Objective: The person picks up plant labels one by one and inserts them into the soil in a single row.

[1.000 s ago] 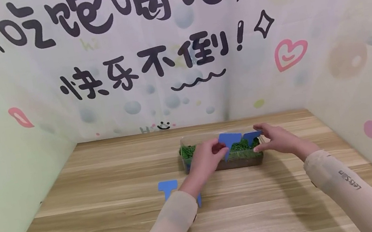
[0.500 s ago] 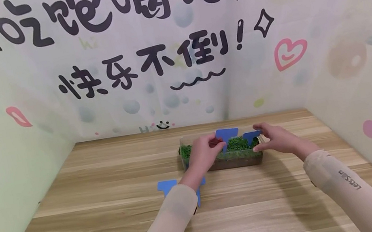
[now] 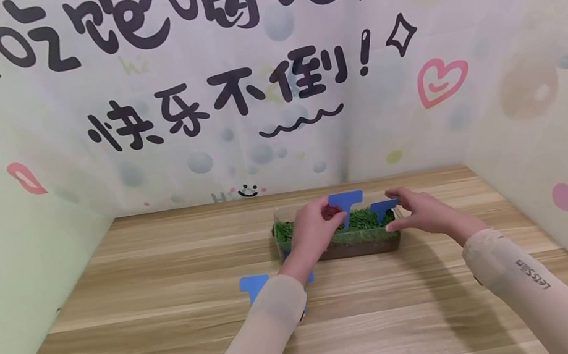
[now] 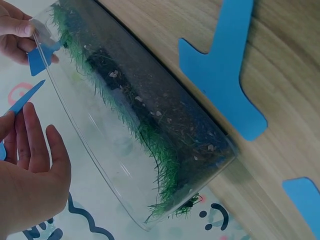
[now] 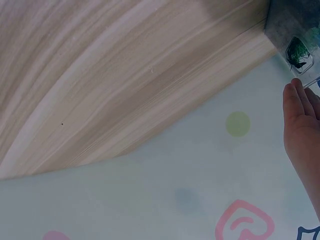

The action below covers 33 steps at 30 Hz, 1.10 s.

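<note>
Nearest to us, two beige sleeves (image 3: 251,348) reach in over the wood-grain tabletop (image 3: 389,335), where one flat blue T-shaped plant tag (image 3: 254,283) lies near the left forearm. A second loose blue tag (image 4: 222,80), which we see better from the left wrist, lies mostly beneath that sleeve in the head view, with more of its stem covered than half a second ago. Beyond them sits a clear rectangular plastic box (image 3: 366,246), dark in its lower part and topped with green grass (image 3: 364,218); we find it in the same place as before. Over its middle the left hand (image 3: 315,229) has thumb and fingers clamped on the stem of a held blue T-shaped tag (image 3: 346,198). A second ago we saw that tag lower, its point across the box's front; now it stands higher and nearly upright, its tip apart from the grass in the left wrist view. The right hand (image 3: 428,214), unmoved, grips the box's right end, just beside a planted blue tag (image 3: 382,208) standing in the grass; whether its fingers touch that tag we cannot tell. Farthest off hangs a pale printed backdrop (image 3: 398,120) with black lettering.
</note>
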{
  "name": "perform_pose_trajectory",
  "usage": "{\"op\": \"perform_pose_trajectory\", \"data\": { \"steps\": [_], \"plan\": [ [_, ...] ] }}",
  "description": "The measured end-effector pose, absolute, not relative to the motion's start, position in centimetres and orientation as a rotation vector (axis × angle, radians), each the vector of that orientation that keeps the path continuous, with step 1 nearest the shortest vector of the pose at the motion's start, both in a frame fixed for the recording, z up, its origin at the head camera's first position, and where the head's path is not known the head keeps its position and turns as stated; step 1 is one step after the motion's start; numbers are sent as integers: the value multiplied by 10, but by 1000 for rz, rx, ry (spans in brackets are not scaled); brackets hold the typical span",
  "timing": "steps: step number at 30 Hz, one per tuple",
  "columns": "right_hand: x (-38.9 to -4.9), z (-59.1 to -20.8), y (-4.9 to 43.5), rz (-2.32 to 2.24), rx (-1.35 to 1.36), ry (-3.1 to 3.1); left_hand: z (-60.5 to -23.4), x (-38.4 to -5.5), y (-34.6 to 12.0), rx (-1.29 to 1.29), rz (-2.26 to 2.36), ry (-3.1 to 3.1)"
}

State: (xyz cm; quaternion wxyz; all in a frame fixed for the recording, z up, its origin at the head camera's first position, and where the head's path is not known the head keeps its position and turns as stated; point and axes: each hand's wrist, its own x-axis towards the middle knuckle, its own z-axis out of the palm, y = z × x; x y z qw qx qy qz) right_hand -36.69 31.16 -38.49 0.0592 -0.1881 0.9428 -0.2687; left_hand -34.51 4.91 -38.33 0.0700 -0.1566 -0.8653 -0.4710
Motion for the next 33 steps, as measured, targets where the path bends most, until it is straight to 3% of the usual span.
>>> {"op": "perform_pose_trajectory", "data": {
  "steps": [33],
  "plan": [
    [-370,-386,313,-815,-552,2849,-394,-366,64,-424,-1343,-2618]
  ]
}}
